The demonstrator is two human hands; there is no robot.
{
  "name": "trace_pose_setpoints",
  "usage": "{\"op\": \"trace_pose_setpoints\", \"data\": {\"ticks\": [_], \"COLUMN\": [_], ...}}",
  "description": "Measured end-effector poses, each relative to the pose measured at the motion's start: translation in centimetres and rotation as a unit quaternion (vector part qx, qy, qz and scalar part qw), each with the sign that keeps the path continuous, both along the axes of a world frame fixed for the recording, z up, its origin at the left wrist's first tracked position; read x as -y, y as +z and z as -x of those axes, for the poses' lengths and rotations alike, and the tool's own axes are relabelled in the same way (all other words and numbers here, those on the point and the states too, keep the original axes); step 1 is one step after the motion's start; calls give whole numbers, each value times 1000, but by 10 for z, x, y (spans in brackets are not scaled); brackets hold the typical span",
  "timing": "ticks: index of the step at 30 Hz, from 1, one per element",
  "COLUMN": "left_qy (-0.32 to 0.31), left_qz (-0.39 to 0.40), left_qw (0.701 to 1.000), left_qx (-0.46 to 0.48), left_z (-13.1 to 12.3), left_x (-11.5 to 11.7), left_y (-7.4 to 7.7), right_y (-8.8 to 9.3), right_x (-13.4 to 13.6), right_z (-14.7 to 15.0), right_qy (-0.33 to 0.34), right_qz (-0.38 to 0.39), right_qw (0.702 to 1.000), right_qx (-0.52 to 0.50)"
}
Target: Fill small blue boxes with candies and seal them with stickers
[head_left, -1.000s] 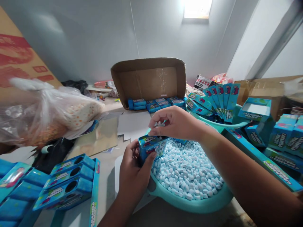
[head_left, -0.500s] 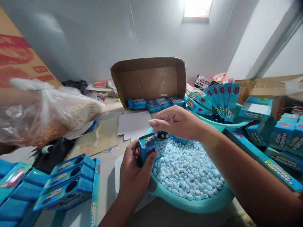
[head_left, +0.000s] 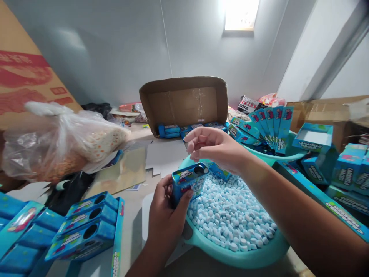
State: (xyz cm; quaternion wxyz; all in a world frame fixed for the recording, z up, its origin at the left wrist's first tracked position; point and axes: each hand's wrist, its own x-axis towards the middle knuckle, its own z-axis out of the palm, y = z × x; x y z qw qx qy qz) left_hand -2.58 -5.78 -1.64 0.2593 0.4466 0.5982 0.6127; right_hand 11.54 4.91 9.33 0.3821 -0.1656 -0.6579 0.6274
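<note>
Reading the clock with twelve straight ahead of the worker and its centre on the turquoise basin (head_left: 239, 261), I see the left hand (head_left: 165, 211) at about nine, clamped on a small blue box (head_left: 184, 187). The thumb presses the near face while the other fingers wrap round the left end and the far side. The right hand (head_left: 211, 148), at eleven and just above the box, hangs with its fingers loosely curled, thumb and fingertips slightly apart, and touches nothing that I can make out; the inside of the curl is partly hidden.

The box sits at ten, over the basin's edge. Its narrow printed face is turned up, tilted a little toward the worker, and a round dark opening (head_left: 198, 169) lies at the end nearest two o'clock. That face's long axis runs from eight to two. The bottom is hidden behind the hand, so I can't judge the full height.

Pale blue candies (head_left: 230, 215) fill the basin, and another blue box (head_left: 219, 171) lies on them near twelve. At eight, a display tray (head_left: 117, 238) holds similar boxes with round holes; a brown carton (head_left: 184, 96) stands at eleven.
</note>
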Motion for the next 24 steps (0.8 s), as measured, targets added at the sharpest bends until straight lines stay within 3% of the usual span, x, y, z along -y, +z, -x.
{"op": "trace_pose_setpoints", "data": {"ticks": [5, 16, 24], "left_qy": [-2, -6, -15], "left_qz": [5, 8, -12], "left_qw": [1000, 1000, 999], "left_qx": [-3, -29, -31], "left_z": [0, 2, 2], "left_x": [0, 1, 0], "left_y": [-1, -1, -4], "right_y": [-3, 0, -7], "right_x": [-1, 3, 1], "right_z": [2, 3, 3], "right_qy": [25, 10, 56], "right_qz": [21, -15, -34], "right_qw": [999, 1000, 998], "right_qx": [-23, 8, 5]}}
